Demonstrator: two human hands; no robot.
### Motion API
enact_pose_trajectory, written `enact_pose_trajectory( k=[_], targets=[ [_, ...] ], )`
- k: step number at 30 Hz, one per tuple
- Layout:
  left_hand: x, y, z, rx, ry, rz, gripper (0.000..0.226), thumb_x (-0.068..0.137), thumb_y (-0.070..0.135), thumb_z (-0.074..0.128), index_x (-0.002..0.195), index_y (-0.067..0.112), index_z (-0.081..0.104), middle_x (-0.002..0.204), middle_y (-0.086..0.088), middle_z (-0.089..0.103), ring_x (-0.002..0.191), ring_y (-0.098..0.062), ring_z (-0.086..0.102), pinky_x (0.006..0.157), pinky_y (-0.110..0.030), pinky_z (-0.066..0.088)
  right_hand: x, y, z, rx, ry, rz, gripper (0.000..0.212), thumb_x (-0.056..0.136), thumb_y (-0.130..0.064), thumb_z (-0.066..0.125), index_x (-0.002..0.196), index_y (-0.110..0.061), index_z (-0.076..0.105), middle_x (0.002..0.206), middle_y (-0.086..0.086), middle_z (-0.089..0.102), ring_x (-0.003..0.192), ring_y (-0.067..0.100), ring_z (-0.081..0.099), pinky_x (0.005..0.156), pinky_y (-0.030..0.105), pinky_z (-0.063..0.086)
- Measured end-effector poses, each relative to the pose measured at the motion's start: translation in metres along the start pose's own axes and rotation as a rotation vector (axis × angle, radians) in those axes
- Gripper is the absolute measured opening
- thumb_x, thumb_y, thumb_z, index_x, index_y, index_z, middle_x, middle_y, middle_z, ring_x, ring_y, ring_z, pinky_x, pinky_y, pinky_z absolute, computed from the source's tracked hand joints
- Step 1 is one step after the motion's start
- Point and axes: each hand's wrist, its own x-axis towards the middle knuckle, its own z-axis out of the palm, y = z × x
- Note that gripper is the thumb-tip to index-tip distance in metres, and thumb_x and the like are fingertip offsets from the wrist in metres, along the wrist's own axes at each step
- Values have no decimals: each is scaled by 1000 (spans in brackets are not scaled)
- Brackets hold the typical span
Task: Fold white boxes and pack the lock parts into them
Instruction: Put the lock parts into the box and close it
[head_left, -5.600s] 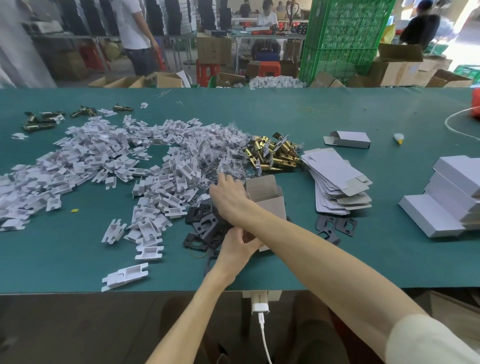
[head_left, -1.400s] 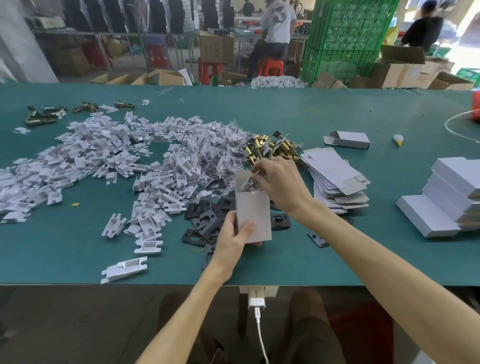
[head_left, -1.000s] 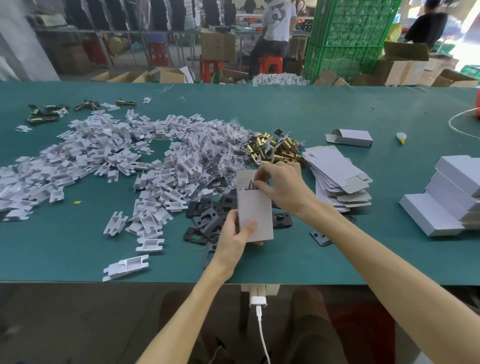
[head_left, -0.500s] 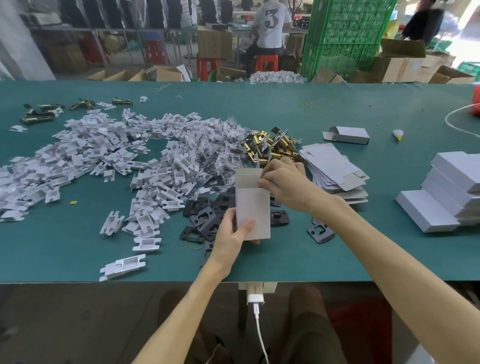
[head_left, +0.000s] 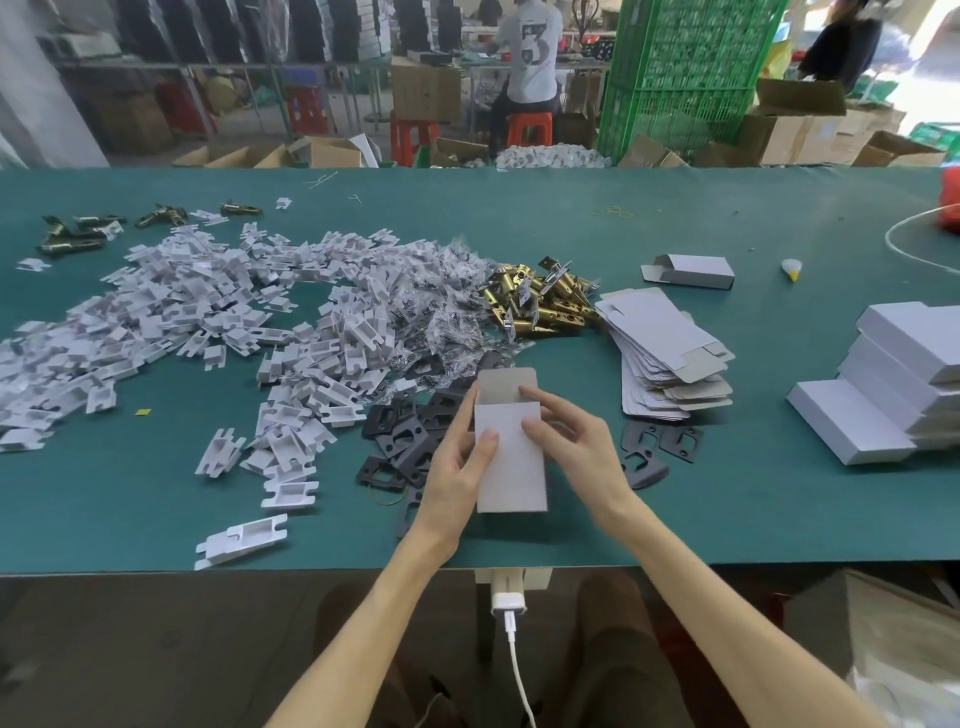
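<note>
I hold a white box (head_left: 510, 462) upright over the green table (head_left: 727, 499), its top flap standing open. My left hand (head_left: 456, 470) grips its left side with the thumb on the front. My right hand (head_left: 574, 441) grips its right side, fingers reaching to the open top. Black lock plates (head_left: 402, 441) lie under and beside the box. Brass latch parts (head_left: 540, 301) are heaped behind it, next to small plastic bags (head_left: 447, 306). Flat unfolded boxes (head_left: 667, 353) are stacked to the right.
White plastic inserts (head_left: 171, 317) spread across the left half of the table. Closed white boxes (head_left: 893, 384) are piled at the right edge, one folded box (head_left: 693, 270) lies farther back. People work among cartons and a green crate (head_left: 685, 67) beyond the table.
My right hand put a small bagged part into the open box top, then came down onto the box's right side. The left hand kept holding the box.
</note>
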Motion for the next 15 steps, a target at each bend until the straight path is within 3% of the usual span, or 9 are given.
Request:
enact_pose_trajectory(
  k=[4, 8, 11, 15],
  targets=[
    [0, -1, -3, 100, 57, 7, 33, 102, 38, 62, 134, 31, 65, 116, -2, 73, 99, -26, 71, 74, -35, 61, -15, 11, -3, 57, 16, 92, 27, 98, -24, 66, 124, -22, 70, 112, 3, 74, 104, 29, 70, 85, 43, 59],
    [0, -3, -1, 168, 39, -6, 28, 94, 43, 64, 111, 23, 72, 104, 0, 74, 91, -15, 66, 73, -29, 52, -20, 12, -6, 53, 21, 113, 19, 100, -24, 63, 115, -14, 71, 108, 5, 74, 94, 21, 69, 79, 36, 54],
    [1, -3, -3, 113, 19, -36, 25, 94, 40, 66, 108, 21, 76, 106, -7, 75, 92, -18, 65, 81, -38, 51, -21, 11, -4, 33, 2, 118, 19, 101, -26, 61, 112, -14, 72, 106, 6, 74, 91, 18, 67, 77, 32, 52],
    [3, -2, -7, 41, -43, -87, 33, 97, 39, 65, 120, 17, 75, 118, -15, 73, 100, -30, 66, 94, -63, 52, -22, 12, -2, -4, -29, 97, 19, 101, -28, 61, 112, -18, 73, 105, 1, 74, 93, 18, 68, 76, 28, 53]
  ],
)
